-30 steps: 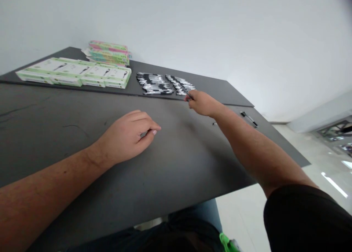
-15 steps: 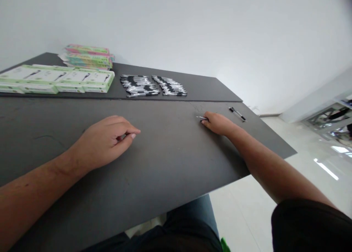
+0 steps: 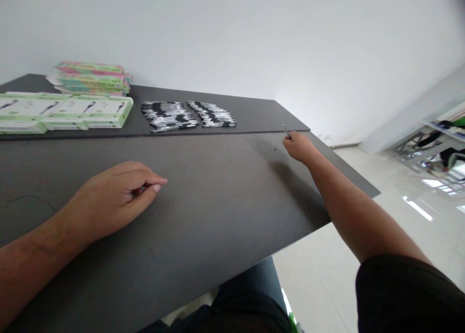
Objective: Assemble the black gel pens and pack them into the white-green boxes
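My right hand is raised a little over the right side of the grey table, closed around a slim pen whose end sticks out up and to the left. Most of the pen is hidden by the fingers. At the left, my left hand rests on the table, fingers curled and thumb against the forefinger, with nothing visible in it. Beyond the hands, on the raised back board, lie two groups of black-and-clear pens, a left group and a right group.
Green-and-white boxes line the back left of the table. Behind them is a stack of colourful flat packets. A white wall borders the back, and the table's right edge drops to a tiled floor.
My right hand has lifted and moved right and away from me with the pen. Two pens that lay at the right are now out of sight. The whole view has shifted slightly; my left hand keeps its pose.
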Tool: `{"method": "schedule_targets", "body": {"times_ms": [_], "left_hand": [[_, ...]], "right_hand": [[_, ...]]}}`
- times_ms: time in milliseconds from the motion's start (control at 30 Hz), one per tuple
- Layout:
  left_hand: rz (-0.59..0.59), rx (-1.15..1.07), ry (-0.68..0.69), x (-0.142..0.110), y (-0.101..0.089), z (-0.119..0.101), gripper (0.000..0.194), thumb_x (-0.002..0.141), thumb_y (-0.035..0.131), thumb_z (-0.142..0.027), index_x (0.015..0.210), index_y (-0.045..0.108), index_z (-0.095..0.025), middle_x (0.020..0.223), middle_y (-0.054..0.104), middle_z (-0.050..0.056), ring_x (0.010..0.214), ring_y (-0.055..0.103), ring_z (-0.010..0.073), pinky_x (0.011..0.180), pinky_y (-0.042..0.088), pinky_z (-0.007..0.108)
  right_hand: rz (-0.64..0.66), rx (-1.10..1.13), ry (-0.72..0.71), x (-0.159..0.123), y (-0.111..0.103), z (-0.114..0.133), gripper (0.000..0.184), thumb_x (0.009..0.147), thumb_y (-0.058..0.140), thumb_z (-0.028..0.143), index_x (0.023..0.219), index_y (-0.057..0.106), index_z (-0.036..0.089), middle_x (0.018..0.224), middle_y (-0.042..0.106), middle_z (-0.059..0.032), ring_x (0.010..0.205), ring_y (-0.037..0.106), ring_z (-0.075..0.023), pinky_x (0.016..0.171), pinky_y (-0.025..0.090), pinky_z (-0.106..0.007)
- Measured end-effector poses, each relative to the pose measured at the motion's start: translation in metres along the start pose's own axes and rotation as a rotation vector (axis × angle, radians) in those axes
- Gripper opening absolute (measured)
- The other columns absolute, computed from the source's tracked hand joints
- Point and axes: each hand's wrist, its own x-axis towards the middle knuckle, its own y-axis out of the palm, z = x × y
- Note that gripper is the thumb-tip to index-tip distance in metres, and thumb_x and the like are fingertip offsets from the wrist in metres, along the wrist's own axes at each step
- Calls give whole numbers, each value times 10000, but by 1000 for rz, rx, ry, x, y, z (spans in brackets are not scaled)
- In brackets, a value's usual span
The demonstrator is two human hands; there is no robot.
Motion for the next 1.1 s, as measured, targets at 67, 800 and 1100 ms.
{"method": "schedule_targets", "body": {"times_ms": [67,800,1100], "left_hand": [[12,-9,-12,-1,0,1,345,1020,561,-451,1023,839,-247,1004,855,74,942,794,271,864,600,396],[34,0,-58,-8,9,22,294,1004,612,-480,1058,840,-304,1072,855,24,993,781,267,920,579,370],[-20,-54,-135,-10,14,13,269,1019,585,-486,1027,793,-316,1024,811,-6,977,735,256,912,538,376]], "right_hand": [[-16,2,47,11,4,-8,490,1106,365,252,1334,771,102,1358,813,-278,1229,778,-361,957,555,-367],[113,-58,-17,31,44,-43,425,1150,559,378,1410,716,80,1454,768,-307,1378,744,-381,1143,545,-425],[121,-73,60,25,50,-73,495,1167,479,386,1470,682,52,1468,745,-341,1395,736,-408,1156,540,-472]]}}
